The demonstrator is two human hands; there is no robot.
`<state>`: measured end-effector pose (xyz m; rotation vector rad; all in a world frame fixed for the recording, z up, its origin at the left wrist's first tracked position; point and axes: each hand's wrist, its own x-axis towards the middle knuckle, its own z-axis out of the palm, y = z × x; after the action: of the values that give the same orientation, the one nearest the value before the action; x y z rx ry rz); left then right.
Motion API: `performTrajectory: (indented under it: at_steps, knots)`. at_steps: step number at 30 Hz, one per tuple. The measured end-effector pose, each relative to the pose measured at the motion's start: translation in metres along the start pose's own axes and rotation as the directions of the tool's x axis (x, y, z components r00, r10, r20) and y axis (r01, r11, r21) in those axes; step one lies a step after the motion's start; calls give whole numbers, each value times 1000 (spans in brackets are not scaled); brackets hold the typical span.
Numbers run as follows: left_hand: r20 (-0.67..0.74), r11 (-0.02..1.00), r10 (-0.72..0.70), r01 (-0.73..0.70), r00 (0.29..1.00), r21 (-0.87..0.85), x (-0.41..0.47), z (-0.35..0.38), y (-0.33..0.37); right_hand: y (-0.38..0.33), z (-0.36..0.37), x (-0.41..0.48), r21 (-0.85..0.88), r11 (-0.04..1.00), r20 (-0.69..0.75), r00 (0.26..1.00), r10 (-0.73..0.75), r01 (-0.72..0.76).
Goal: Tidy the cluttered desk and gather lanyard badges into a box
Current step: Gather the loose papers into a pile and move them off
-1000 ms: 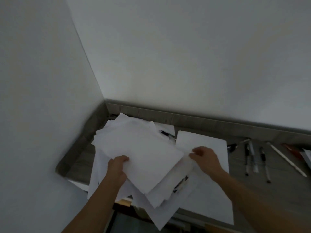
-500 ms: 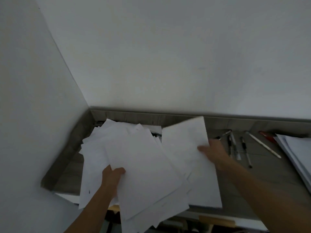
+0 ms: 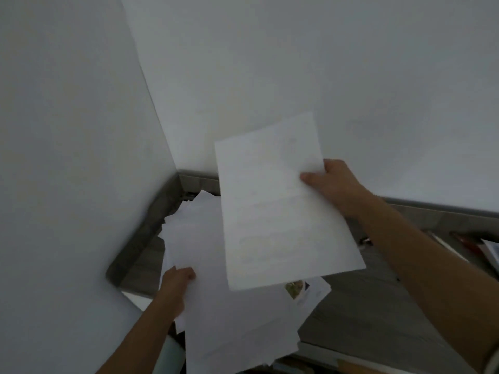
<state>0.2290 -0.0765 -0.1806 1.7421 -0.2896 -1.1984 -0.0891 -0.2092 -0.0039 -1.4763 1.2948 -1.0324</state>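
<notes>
My right hand [image 3: 333, 182] pinches a single white sheet [image 3: 278, 203] by its right edge and holds it raised above the desk. Lower left, my left hand [image 3: 176, 286] grips the near edge of a loose pile of white papers [image 3: 216, 306]; the pile fans out over the grey desk [image 3: 359, 314] in the corner of the room. A sheet with a small printed picture [image 3: 295, 288] peeks out under the raised one. No lanyard badge or box is in view.
White walls meet in a corner at the desk's back left. At the far right lie a pen [image 3: 442, 244], a red item [image 3: 467, 242] and the edge of another paper stack [image 3: 492, 251]. The desk's front edge [image 3: 337, 352] runs along the bottom.
My right hand has lifted the single sheet up off the desk and clear of the pile. The left hand still grips the pile. The camera has swung left, so the pens have left the view.
</notes>
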Motion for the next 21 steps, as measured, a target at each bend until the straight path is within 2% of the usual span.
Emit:
performTrajectory:
  at_steps: [2,5,6,8,9,10,12,13,15,18,21]
  knots:
    - [54,985,-64,71,997,-156,-4,-4,-4,29,36,1,-17,997,111,991,79,-77]
    - [268,902,-81,185,960,-391,-8,-12,-7,74,93,-5,-100,979,316,927,200,-177]
    - [313,891,-69,200,947,-407,-10,-13,-9,86,107,-7,-152,967,390,887,247,-203]
    - [302,933,-77,175,950,-314,-16,-10,-13,107,124,-7,-250,944,484,816,316,-218]
    - [236,963,-73,130,969,-236,-16,-10,-16,116,129,-4,-290,934,473,818,328,-207]
    - [140,984,-50,72,989,-162,-16,-9,-19,123,128,1,-326,925,411,852,323,-193]
    - [-16,996,50,-51,999,-70,-16,-9,-22,133,116,11,-402,898,233,929,288,-178]
    - [-83,993,107,-111,991,-51,-17,-10,-22,137,108,16,-432,882,175,942,287,-188]
    - [-188,981,175,-186,966,-46,-17,-8,-19,143,95,23,-443,861,150,926,346,-249]
    - [-196,973,133,-165,972,-159,-17,1,-13,146,90,22,-409,818,165,849,502,-404]
    - [-104,964,37,-63,994,-259,-17,11,-6,149,92,16,-374,808,225,801,555,-455]
